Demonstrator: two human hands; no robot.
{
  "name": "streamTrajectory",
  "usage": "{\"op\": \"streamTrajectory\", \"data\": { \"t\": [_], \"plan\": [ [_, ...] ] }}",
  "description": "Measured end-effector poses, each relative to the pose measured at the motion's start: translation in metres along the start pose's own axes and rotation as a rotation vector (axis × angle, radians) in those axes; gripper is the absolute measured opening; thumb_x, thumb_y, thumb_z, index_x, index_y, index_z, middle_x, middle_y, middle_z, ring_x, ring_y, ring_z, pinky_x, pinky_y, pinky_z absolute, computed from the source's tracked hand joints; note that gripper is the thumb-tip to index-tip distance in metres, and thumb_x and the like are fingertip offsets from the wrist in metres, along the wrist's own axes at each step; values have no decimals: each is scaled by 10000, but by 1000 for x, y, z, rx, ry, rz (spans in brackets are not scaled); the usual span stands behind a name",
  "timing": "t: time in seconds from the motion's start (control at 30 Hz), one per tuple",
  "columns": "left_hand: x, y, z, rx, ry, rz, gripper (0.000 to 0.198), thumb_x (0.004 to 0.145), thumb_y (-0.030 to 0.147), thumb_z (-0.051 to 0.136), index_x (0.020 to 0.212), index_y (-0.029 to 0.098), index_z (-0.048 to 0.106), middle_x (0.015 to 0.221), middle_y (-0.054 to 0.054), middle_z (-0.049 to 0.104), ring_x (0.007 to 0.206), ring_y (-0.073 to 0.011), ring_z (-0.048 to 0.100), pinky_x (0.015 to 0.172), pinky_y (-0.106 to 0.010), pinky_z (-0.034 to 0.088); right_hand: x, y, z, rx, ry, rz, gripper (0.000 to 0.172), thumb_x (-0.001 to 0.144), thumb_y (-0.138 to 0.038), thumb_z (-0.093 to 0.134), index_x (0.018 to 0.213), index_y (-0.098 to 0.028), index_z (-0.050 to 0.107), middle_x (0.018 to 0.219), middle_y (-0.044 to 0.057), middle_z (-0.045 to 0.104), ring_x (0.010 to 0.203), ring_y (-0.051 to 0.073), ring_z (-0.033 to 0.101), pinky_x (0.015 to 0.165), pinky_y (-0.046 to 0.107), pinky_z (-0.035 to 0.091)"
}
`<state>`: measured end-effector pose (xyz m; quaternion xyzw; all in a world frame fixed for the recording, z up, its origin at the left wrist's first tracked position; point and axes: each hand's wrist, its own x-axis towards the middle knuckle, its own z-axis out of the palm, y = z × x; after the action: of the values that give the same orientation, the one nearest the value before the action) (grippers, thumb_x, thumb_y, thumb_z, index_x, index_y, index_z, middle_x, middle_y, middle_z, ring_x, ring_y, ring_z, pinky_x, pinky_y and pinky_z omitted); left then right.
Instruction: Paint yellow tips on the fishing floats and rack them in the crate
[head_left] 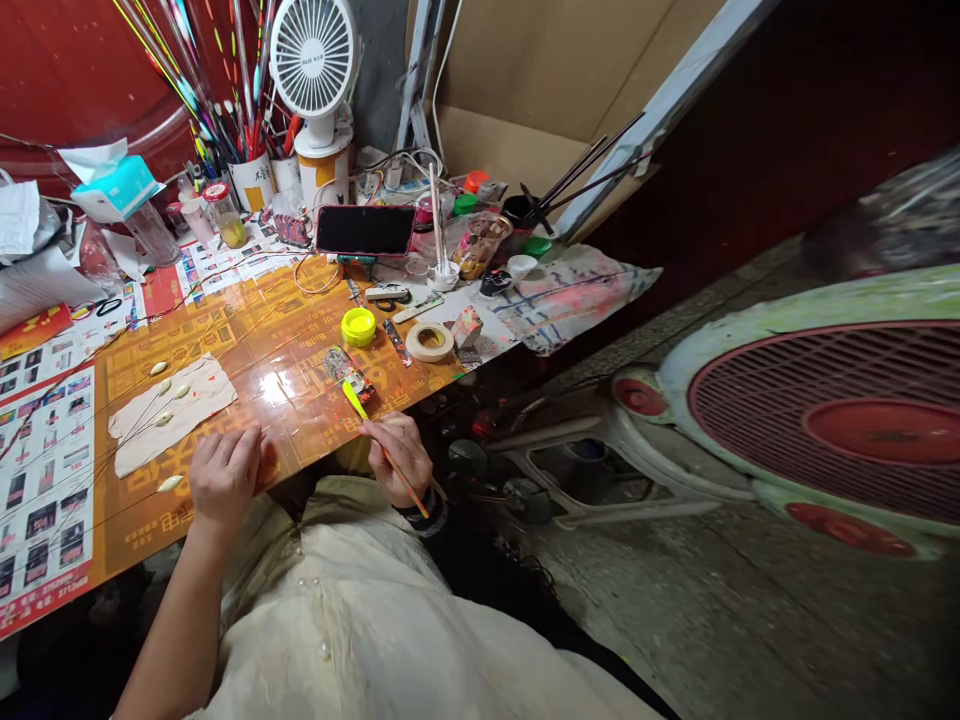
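Observation:
In my right hand (401, 458), a paintbrush (403, 475) with an orange handle is pinched between the fingers. Its bristles (354, 399) are loaded with bright yellow paint and point away from me, by a paint-stained block (349, 373). My left hand (225, 468) rests at the table's near edge with its fingers curled closed; whatever may be inside is hidden. Just beyond it is a pale cloth (172, 412), and on and around that lie several small cream, leaf-shaped pieces (163, 419) on thin dark stems. A jar of yellow paint (358, 326) stands beyond the brush.
Masking tape (429, 342) lies right of the yellow jar. A phone (366, 230) leans upright behind, near a white fan (313, 60) and a brush-filled cup (252, 182). Tissues (118, 188) are at back left. A large fan with a red grille (840, 420) stands to the right.

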<state>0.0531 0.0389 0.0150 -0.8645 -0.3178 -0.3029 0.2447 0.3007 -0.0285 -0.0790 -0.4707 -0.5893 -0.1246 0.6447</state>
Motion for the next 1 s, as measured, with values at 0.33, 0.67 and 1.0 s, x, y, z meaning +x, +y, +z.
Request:
{"op": "streamTrajectory", "data": {
  "t": [0.33, 0.67, 1.0],
  "plan": [
    [-2, 2, -1, -62, -34, -38, 219, 931, 246, 637, 1145, 203, 658, 890, -58, 737, 746, -180, 613, 716, -334, 378, 0, -18, 4, 26, -76, -73, 479, 893, -113, 598, 1335, -296, 614, 996, 38, 742, 841, 188, 608, 876, 446, 530],
    [0, 1, -1, -14, 11, 14, 237, 911, 239, 671, 1140, 191, 632, 873, -51, 735, 720, -180, 593, 687, -335, 377, 2, -20, 8, 13, -88, -63, 479, 899, -90, 611, 1336, -285, 616, 1003, 28, 741, 867, 171, 574, 885, 412, 495],
    [2, 3, -1, -23, 18, 14, 248, 911, 234, 673, 1149, 188, 623, 856, -48, 730, 709, -181, 585, 684, -335, 377, -4, -16, 7, 1, -80, -45, 456, 924, -127, 576, 1359, -261, 599, 1023, 51, 740, 890, 182, 606, 890, 424, 518]
  ]
}}
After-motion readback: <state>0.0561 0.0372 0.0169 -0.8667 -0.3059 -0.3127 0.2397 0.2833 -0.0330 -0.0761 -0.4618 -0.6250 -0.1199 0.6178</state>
